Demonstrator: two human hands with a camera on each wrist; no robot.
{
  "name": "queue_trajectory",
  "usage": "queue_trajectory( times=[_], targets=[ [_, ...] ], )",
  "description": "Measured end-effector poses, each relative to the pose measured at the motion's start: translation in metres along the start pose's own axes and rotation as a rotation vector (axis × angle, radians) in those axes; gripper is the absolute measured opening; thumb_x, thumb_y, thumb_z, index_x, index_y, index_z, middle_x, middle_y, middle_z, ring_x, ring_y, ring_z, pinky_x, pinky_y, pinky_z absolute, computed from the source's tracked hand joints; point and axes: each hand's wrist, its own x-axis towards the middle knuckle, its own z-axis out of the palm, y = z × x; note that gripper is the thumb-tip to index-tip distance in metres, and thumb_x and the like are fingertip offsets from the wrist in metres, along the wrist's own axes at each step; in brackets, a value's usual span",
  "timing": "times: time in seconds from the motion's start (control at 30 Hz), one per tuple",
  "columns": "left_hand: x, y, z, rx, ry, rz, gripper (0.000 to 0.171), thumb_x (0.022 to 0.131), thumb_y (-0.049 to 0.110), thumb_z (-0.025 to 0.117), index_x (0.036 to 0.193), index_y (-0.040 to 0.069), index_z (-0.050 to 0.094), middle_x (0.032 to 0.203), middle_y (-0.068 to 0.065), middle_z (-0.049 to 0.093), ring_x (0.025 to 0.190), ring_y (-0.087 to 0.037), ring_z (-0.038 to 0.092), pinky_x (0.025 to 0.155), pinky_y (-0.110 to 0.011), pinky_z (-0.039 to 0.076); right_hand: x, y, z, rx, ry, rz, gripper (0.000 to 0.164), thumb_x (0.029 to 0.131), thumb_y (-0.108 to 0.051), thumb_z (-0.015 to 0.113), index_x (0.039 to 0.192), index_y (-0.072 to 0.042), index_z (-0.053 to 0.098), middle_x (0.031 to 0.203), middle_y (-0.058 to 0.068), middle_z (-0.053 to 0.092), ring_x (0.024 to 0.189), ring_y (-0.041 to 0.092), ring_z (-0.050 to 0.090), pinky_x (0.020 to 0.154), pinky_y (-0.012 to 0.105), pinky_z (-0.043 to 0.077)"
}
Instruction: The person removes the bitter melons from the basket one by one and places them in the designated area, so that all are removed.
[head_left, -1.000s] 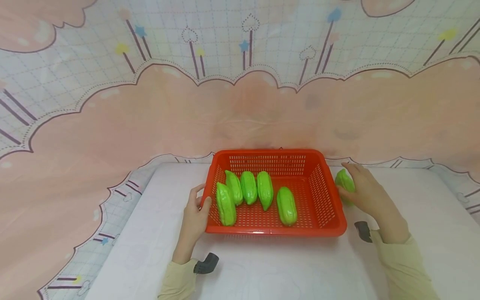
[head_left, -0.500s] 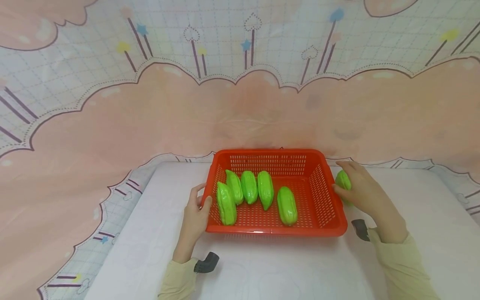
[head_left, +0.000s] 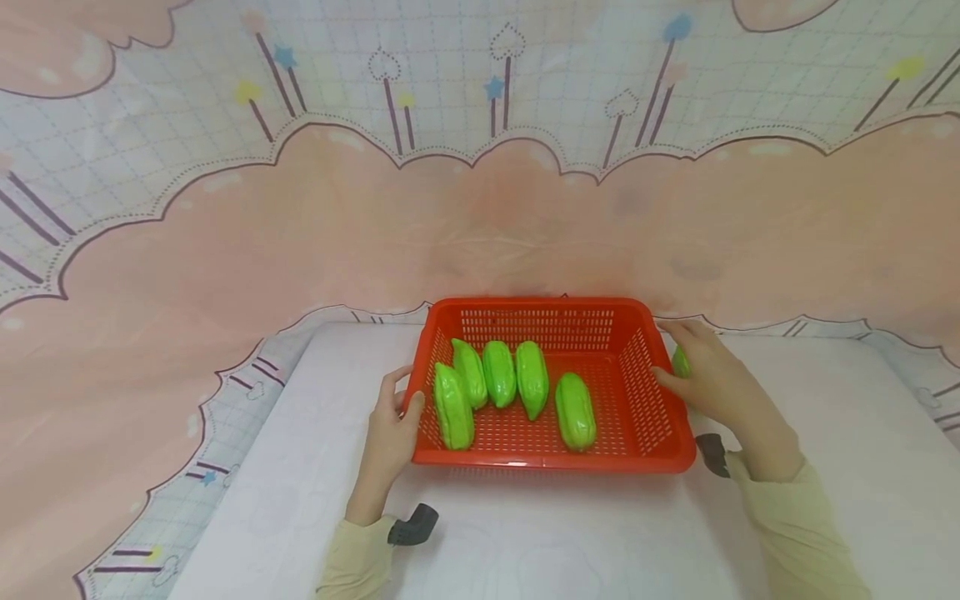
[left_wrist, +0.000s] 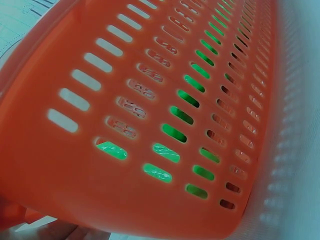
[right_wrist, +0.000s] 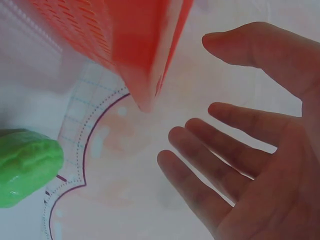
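Observation:
A red slotted plastic basket (head_left: 517, 463) stands on the white table with several bright green ridged fruits (head_left: 575, 412) lying inside. My left hand (head_left: 392, 433) holds the basket's left rim, thumb on the near side and fingers along the outer wall. In the left wrist view the basket wall (left_wrist: 100, 180) hides most of that hand. My right hand (head_left: 708, 383) hovers at the right rim, fingers spread and nothing between them in the right wrist view. Another green ridged fruit (right_wrist: 27, 165) lies on the table outside the basket's right side, mostly covered by that hand in the head view.
A cloth backdrop (head_left: 510, 225) printed with pink clouds and stars rises behind the table (head_left: 300, 500). A dark wrist attachment (head_left: 414, 527) sits at the left sleeve, and a similar one (head_left: 712, 455) at the right.
My right hand has moved left from over the outside fruit to the basket's right rim. The left hand, the basket and the fruits inside stay in place.

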Motion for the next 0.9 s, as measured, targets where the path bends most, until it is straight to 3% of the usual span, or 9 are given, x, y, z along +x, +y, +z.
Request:
queue_trajectory(
  times=[0.9],
  targets=[
    [0.002, -0.002, 0.000, 0.018, 0.001, -0.015, 0.046, 0.103, 0.017, 0.048, 0.147, 0.016, 0.038, 0.121, -0.022, 0.066, 0.097, -0.034, 0.068, 0.077, -0.045, 0.059, 0.004, -0.014, -0.003, 0.005, -0.013, -0.033, 0.069, 0.092, -0.018, 0.067, 0.147, 0.008, 0.035, 0.144, 0.033, 0.039, 0.133, 0.050, 0.036, 0.108, 0.065, 0.032]
  ],
)
